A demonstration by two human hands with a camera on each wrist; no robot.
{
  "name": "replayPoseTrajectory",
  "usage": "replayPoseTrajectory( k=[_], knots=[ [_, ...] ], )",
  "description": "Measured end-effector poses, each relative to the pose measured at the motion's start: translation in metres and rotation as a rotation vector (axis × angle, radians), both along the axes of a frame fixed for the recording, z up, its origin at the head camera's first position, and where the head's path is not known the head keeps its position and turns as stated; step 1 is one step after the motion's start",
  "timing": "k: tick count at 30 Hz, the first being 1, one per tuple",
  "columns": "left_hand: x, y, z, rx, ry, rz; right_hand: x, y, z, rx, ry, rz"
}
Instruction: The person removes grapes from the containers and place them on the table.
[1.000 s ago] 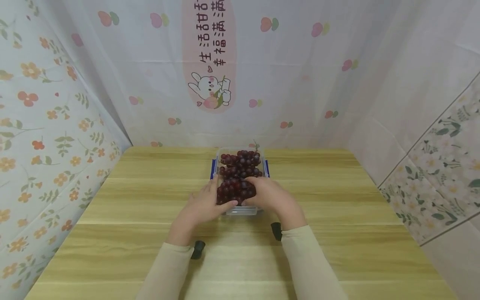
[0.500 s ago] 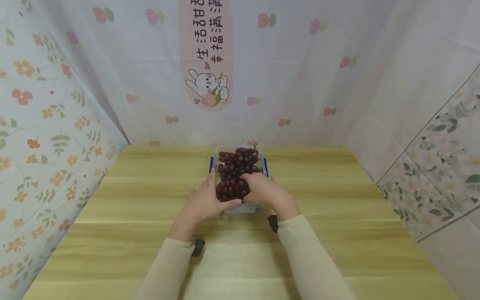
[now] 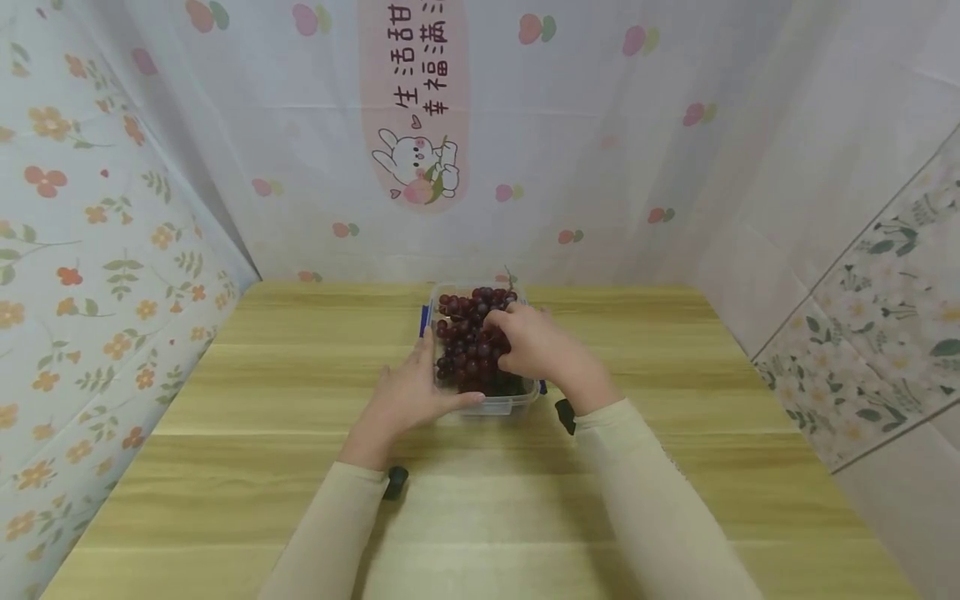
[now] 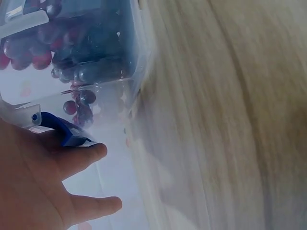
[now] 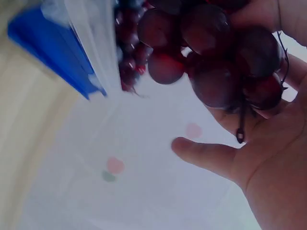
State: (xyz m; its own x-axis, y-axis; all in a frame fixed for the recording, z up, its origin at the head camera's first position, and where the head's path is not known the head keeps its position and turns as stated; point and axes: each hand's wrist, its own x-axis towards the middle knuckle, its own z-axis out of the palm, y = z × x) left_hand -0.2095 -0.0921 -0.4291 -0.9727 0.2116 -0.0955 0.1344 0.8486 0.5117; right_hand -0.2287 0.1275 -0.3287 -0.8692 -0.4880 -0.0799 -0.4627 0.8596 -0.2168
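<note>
A clear plastic box (image 3: 491,406) with blue latches (image 3: 425,320) stands on the table, with dark red grapes (image 3: 453,308) in it. My left hand (image 3: 408,396) lies along its left side, thumb across the front rim. In the left wrist view, straight, spread fingers (image 4: 91,207) lie by the blue latch (image 4: 67,132). Over the box's right half, my right hand (image 3: 543,346) holds a bunch of grapes (image 5: 211,72) from above. Its stem shows in the right wrist view, with the fingers curled behind the bunch and one digit sticking out straight.
The wooden tabletop (image 3: 300,367) spreads around the box. A patterned cloth (image 3: 600,167) hangs behind it, with a floral cloth (image 3: 90,292) on the left and another (image 3: 885,317) on the right. Dark straps (image 3: 566,417) sit at both wrists.
My right hand has moved from the near end of the box toward its right side and farther back, with the grape bunch. The left hand stays at the left side.
</note>
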Motion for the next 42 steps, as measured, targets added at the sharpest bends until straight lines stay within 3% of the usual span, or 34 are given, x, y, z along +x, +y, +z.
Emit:
replayPoseTrajectory(
  k=[15, 22, 32, 42],
  knots=[
    [-0.001, -0.005, 0.0, 0.025, -0.016, -0.008, -0.012, 0.013, 0.052, 0.002, 0.085, 0.113],
    [-0.002, -0.007, 0.001, 0.02, -0.019, -0.017, -0.021, 0.029, 0.075, 0.009, 0.049, 0.065],
    [0.0, -0.007, -0.002, 0.048, -0.031, -0.01, -0.051, 0.059, 0.077, -0.003, 0.099, 0.032],
    [0.0, -0.002, -0.006, 0.075, -0.013, -0.01, -0.063, 0.088, 0.079, -0.018, 0.112, -0.021]
  ],
)
